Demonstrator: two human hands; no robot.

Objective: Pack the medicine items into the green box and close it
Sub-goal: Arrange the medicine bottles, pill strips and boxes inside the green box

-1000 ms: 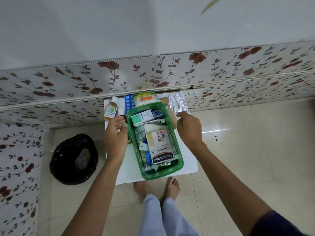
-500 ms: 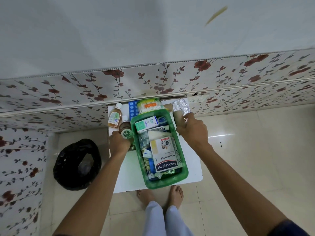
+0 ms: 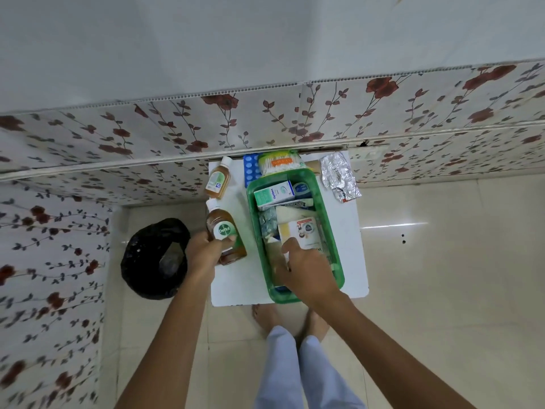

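Observation:
The green box (image 3: 330, 231) stands open on a small white table (image 3: 351, 255), filled with cartons, blister strips and a white plaster carton (image 3: 303, 231). My left hand (image 3: 203, 255) grips a brown Dettol bottle (image 3: 225, 231) just left of the box. Inside the box's near half, my right hand (image 3: 306, 270) rests on the plaster carton, fingers spread over it. A smaller brown bottle (image 3: 218, 180), a blue pill sheet (image 3: 251, 169), a cotton-bud tub (image 3: 280, 162) and a silver foil strip (image 3: 339, 177) lie on the table outside the box.
A black bin bag (image 3: 156, 258) sits on the floor left of the table. A floral-papered wall (image 3: 265, 125) runs right behind the table. My bare feet (image 3: 265, 315) stand at the table's near edge on beige tiles.
My left hand has lifted the Dettol bottle off the table's back and drawn it nearer. My right hand let go of the foil strip and moved down into the box.

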